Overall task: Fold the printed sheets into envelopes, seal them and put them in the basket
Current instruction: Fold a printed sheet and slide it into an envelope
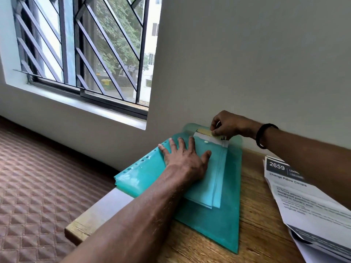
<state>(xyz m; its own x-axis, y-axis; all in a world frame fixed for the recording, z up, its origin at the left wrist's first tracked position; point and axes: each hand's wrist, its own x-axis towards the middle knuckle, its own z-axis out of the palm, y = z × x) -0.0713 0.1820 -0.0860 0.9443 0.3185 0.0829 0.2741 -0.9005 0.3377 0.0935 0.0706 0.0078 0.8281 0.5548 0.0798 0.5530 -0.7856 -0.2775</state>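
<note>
Left hand (pixel 185 155) presses flat on teal folder (pixel 224 215); right hand (pixel 227 125) pinches an envelope (pixel 210 138) strip. Printed sheets (pixel 303 198) read "2659", "Change Pillow Covers".

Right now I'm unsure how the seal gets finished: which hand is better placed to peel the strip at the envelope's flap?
Right hand: its fingers already pinch the strip. Left hand lies flat, steadying the envelope.

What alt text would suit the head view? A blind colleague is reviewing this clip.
The left hand presses flat on a teal envelope lying on a green plastic folder on a wooden table, while the right hand pinches the strip at its flap. Printed sheets lie to the right.
</note>
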